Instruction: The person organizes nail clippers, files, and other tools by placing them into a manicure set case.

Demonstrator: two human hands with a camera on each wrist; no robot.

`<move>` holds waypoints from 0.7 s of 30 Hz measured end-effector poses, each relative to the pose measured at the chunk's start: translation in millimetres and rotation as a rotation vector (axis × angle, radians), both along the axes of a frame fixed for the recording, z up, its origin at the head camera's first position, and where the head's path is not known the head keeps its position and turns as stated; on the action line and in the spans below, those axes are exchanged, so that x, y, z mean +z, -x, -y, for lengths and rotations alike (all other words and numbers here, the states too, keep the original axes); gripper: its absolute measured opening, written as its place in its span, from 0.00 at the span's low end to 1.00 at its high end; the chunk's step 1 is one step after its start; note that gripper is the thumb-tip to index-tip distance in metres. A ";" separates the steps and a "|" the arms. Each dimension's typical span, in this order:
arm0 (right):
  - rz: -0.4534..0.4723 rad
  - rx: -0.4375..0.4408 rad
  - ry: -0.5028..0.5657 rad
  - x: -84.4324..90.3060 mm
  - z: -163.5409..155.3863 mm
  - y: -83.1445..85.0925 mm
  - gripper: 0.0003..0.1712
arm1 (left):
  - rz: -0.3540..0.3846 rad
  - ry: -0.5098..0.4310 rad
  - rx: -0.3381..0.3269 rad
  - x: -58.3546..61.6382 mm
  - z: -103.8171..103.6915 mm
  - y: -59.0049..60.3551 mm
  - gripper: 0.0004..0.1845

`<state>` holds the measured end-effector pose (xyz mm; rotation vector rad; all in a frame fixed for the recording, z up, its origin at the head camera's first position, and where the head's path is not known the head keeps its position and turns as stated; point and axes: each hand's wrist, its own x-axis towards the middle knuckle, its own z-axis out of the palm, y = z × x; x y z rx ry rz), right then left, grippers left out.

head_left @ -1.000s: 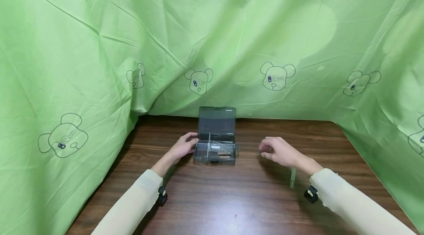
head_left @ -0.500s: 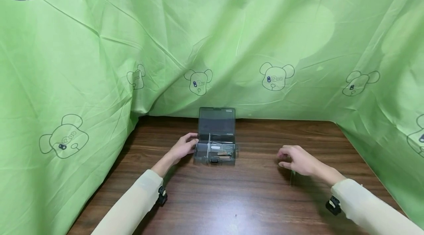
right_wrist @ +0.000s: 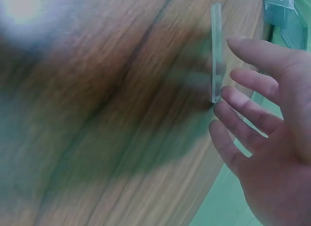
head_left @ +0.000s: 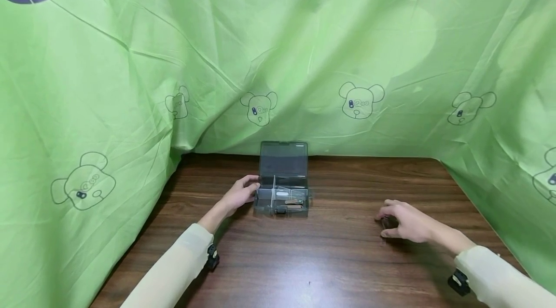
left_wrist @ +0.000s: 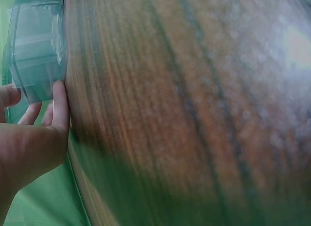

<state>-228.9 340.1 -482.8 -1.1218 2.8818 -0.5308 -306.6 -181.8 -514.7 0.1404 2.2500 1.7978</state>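
Note:
A smoky see-through compartment box (head_left: 282, 210) stands at the back middle, its lid (head_left: 284, 157) raised. My left hand (head_left: 239, 193) holds the box's left end, thumb and fingers against it; the left wrist view shows the fingertips on the clear end wall. In the right front compartment lies a coppery metal piece like a nail clipper (head_left: 294, 202); behind it is a small white piece (head_left: 282, 193). My right hand (head_left: 410, 221) hovers low at the right, thumb and fingers spread about a thin clear strip like a glass nail file (right_wrist: 216, 53), apparently apart from it.
The dark wood-grain table (head_left: 304, 255) reaches back to a green printed curtain (head_left: 312, 119), which also hangs along both sides. A black wrist camera (head_left: 459, 282) sits under the right cuff, another (head_left: 212, 257) under the left.
My right hand has moved right and nearer, away from the box and down over the clear strip, its thumb and fingers spreading. The left hand and the box have stayed put.

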 end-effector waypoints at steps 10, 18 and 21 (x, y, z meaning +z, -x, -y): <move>-0.042 -0.016 -0.009 -7.4 -7.5 -10.8 0.21 | 0.002 0.005 0.016 -0.6 0.2 0.0 0.25; -0.040 0.040 0.129 -15.8 -1.4 -8.2 0.15 | -0.003 0.001 0.001 -1.4 0.2 0.2 0.26; 0.043 0.018 0.161 -15.0 2.7 -8.3 0.14 | -0.003 0.005 0.003 -1.8 0.1 0.7 0.26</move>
